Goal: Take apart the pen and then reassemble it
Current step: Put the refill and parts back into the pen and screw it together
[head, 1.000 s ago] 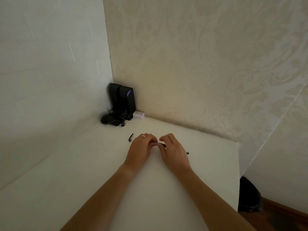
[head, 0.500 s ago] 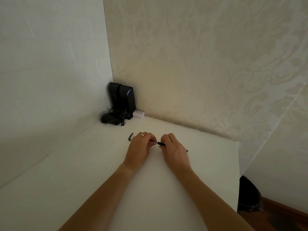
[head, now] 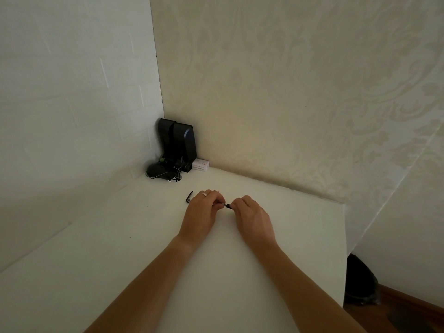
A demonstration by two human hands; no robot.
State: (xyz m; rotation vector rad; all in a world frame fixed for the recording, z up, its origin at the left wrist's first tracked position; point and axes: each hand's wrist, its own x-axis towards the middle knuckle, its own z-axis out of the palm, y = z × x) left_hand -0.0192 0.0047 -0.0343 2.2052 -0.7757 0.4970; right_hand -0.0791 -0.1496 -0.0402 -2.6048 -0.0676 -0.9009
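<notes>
A thin black pen (head: 227, 206) is held between both hands just above the white table (head: 125, 248). My left hand (head: 200, 213), with a ring on one finger, pinches the pen's left end. My right hand (head: 252, 217) closes around the barrel and hides most of it. Only a short dark stretch with a pale band shows in the gap between my fingertips. A black pen cap (head: 189, 196) lies loose on the table, just left of my left hand.
Two black speakers (head: 179, 143) with tangled cables (head: 165, 174) stand in the back corner, and a small white box (head: 200, 164) sits beside them. The table's right edge (head: 344, 248) drops to a floor with a dark bin (head: 360, 282).
My hands have drawn slightly apart, uncovering a short piece of pen between them. The pen's right end, which stuck out beyond my right hand, is now hidden.
</notes>
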